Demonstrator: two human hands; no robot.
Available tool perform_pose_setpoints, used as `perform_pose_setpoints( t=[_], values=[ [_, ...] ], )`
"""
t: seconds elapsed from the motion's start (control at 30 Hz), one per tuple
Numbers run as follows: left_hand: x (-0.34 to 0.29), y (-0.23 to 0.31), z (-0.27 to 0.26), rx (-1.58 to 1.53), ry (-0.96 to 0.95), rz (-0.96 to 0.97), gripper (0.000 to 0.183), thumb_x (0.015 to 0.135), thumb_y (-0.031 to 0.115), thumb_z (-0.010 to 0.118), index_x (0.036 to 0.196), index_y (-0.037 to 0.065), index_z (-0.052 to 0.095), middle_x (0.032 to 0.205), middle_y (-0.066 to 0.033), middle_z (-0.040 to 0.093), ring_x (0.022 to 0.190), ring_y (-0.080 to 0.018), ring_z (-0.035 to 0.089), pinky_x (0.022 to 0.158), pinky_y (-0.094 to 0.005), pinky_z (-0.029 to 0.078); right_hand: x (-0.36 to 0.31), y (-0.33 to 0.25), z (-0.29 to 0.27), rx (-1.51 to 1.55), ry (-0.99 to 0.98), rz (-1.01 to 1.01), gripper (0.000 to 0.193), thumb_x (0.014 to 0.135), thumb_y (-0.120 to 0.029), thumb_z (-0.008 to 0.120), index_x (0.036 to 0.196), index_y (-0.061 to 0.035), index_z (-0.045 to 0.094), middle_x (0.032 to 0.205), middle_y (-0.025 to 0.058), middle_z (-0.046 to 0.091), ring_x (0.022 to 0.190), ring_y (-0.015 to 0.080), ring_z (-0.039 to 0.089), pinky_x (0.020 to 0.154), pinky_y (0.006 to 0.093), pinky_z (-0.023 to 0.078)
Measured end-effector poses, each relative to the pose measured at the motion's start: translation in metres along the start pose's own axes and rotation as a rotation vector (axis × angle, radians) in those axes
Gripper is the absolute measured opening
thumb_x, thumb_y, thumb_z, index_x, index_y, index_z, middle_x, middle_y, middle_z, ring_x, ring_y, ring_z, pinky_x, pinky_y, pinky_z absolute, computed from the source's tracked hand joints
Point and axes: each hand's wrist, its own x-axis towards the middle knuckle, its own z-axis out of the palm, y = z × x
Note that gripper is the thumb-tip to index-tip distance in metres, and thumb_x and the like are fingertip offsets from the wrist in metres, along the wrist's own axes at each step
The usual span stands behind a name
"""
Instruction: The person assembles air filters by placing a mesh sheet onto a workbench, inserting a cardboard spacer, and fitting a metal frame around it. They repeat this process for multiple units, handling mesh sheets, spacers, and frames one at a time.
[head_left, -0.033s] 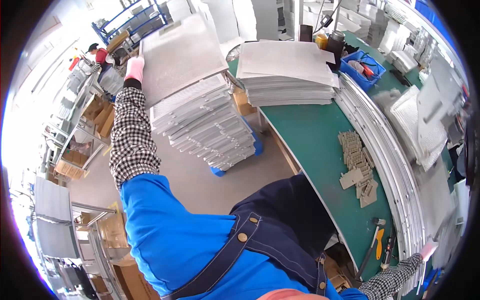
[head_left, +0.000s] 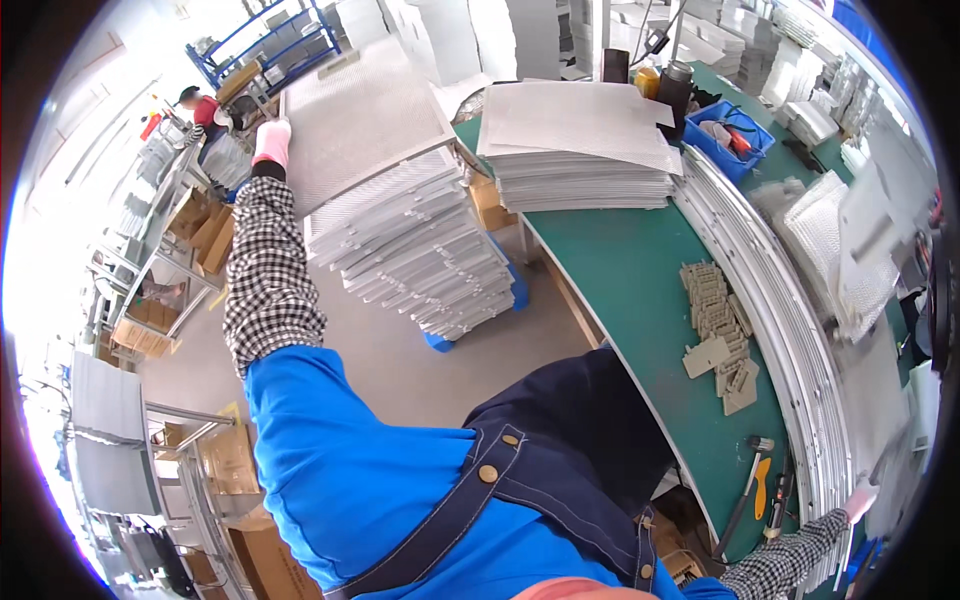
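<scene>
At the far left, my left hand [head_left: 271, 143], in a pale pinkish glove, is closed on the left edge of a light grey mesh panel [head_left: 365, 120]. That panel lies on top of a tall stack of similar panels [head_left: 420, 240], slightly askew to them. My fingertips are partly hidden at the edge. Far to the right, my right arm reaches out low over the bench. My right hand [head_left: 860, 497] is beside the near ends of long silvery metal strips [head_left: 790, 350]; it is too small and blurred to show its fingers.
On the green bench [head_left: 620, 270] lie another panel stack [head_left: 580, 150], beige plastic pieces [head_left: 718, 330], a hammer [head_left: 745, 490], a yellow-handled tool [head_left: 762, 488] and a blue basket [head_left: 728, 140]. Cardboard boxes [head_left: 228, 458] and racks line the left. A person in red [head_left: 205, 110] stands at the far left.
</scene>
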Motion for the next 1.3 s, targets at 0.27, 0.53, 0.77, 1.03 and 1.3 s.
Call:
perform_pose_setpoints(
  t=[0.27,0.53,0.77,1.03,1.3],
  values=[
    [-0.03,0.055,0.005,0.123,-0.206,-0.407,0.045,0.09,0.039,0.056,0.113,0.004,0.072,0.116,-0.026,0.068,0.112,-0.0407,0.065,0.096,-0.0473,0.051,-0.009,0.015,-0.013,1.229,-0.399,0.549,0.039,0.093,-0.025,0.068,0.12,0.0028,0.063,0.122,0.0107,0.064,0.115,0.0204,0.059,0.104,0.0354,0.042],
    [0.021,0.288,-0.064,-0.049,0.334,0.377,0.026,0.085,0.03,0.068,0.108,0.02,0.072,0.109,-0.0132,0.068,0.098,-0.0328,0.067,0.08,-0.0458,0.055,-0.033,-0.021,-0.051,1.32,-0.196,0.526,0.054,0.095,-0.028,0.06,0.14,0.0009,0.052,0.142,0.0132,0.054,0.129,0.0263,0.052,0.114,0.0397,0.034],
    [-0.083,0.584,0.008,-0.461,-0.345,1.257,0.056,0.081,0.047,0.071,0.126,0.015,0.064,0.127,-0.0149,0.062,0.117,-0.0367,0.057,0.099,-0.0459,0.048,-0.078,-0.031,-0.072,1.38,-0.035,0.321,0.049,0.095,-0.012,0.059,0.142,-0.0008,0.049,0.143,0.0155,0.053,0.136,0.0267,0.046,0.114,0.0396,0.035],
    [-0.061,0.616,0.007,-1.07,-0.555,0.886,0.074,0.085,0.031,0.078,0.145,0.002,0.048,0.128,-0.0157,0.065,0.113,-0.0219,0.063,0.098,-0.0356,0.049,-0.117,0.012,-0.108,0.648,-0.05,0.214,0.051,0.092,-0.009,0.054,0.141,0.0021,0.048,0.146,0.01,0.051,0.134,0.022,0.047,0.114,0.0315,0.036],
    [0.073,0.486,-0.115,-1.421,0.332,0.565,0.056,0.102,0.039,0.055,0.143,0.001,0.05,0.145,-0.0157,0.053,0.134,-0.0239,0.047,0.115,-0.0379,0.031,-0.088,-0.088,-0.083,1.393,-0.158,0.847,0.077,0.083,0.01,0.053,0.154,-0.0107,0.031,0.119,0.0234,0.066,0.089,0.0328,0.073,0.065,0.0377,0.057]
  ],
)
